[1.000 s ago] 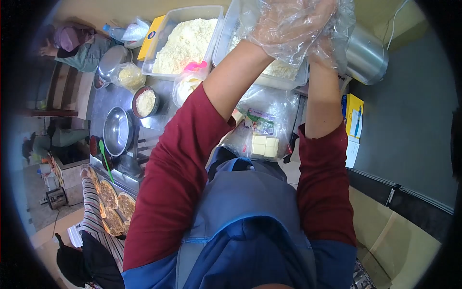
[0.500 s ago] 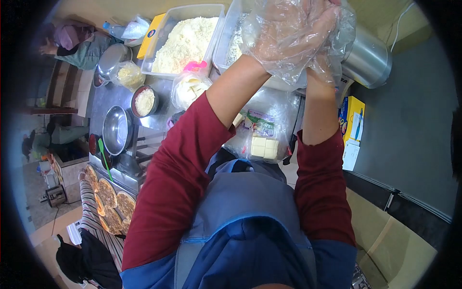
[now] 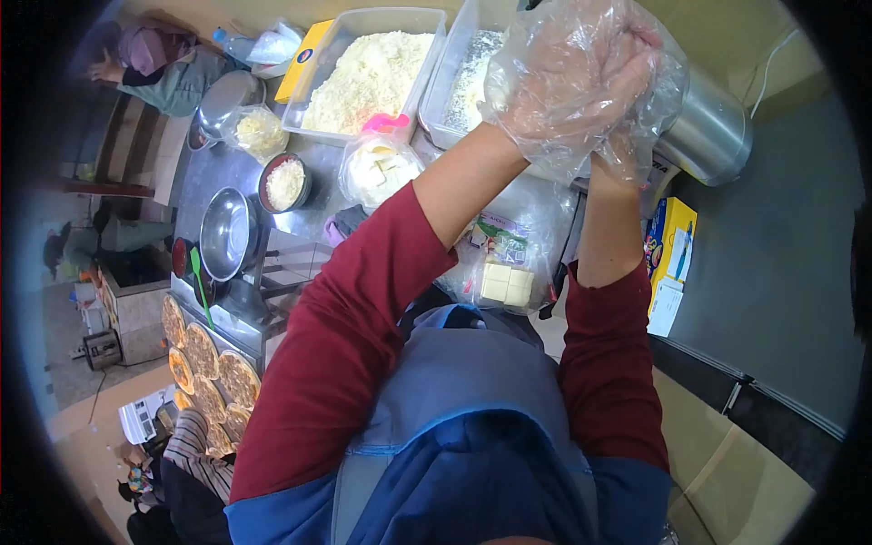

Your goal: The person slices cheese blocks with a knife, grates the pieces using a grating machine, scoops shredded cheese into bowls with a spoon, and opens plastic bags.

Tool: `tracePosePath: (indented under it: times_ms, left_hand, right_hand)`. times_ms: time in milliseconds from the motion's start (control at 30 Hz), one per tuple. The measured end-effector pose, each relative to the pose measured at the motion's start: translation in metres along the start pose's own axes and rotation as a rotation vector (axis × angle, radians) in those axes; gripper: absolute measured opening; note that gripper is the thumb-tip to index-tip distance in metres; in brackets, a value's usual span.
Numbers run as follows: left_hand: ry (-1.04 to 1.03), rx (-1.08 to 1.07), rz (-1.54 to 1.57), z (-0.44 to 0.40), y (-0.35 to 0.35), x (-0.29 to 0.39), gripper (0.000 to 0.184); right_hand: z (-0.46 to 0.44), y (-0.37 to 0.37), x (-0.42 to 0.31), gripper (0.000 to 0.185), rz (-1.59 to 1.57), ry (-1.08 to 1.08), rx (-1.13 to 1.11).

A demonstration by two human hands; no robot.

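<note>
My left hand, in a loose clear plastic glove, lies over and against my right hand, which is gloved the same way. Their fingers are pressed together above the second plastic bin, and whatever may be between the palms is hidden. That bin has white powder on its inside. Below my wrists, a cut white block lies on a clear plastic bag with a printed label. Left of my left forearm sits a bag of white slices.
A bin of white crumbly stuff, a bowl of white shreds and a steel bowl stand to the left. Topped flatbreads lie near a person's striped sleeve. A metal cylinder and yellow box are at right.
The view has shifted slightly, so the counter sits a little further right and lower. My hands stay pressed together. The striped sleeve has moved down off the flatbreads' left side.
</note>
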State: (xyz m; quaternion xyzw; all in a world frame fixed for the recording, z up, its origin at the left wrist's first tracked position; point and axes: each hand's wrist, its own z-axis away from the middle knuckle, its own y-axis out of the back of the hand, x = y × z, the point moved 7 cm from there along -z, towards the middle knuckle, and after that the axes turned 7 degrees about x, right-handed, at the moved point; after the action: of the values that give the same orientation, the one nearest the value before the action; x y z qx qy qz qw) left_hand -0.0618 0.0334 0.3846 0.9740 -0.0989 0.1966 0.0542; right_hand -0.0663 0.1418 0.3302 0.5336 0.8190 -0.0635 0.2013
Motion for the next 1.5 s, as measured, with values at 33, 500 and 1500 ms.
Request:
tracePosePath:
  times_ms: [33, 500, 1500]
  left_hand:
    - [-0.033, 0.007, -0.009, 0.0, 0.001, 0.001, 0.015]
    - [0.05, 0.104, -0.089, 0.023, 0.0, -0.006, 0.015]
    - [0.367, -0.148, -0.321, 0.115, 0.134, 0.051, 0.053]
  right_hand:
    - [0.001, 0.001, -0.001, 0.014, -0.003, -0.003, 0.0]
    - [0.01, 0.006, -0.013, 0.016, -0.103, -0.031, 0.008]
    - [-0.038, -0.004, -0.051, 0.027, -0.539, -0.109, -0.092]
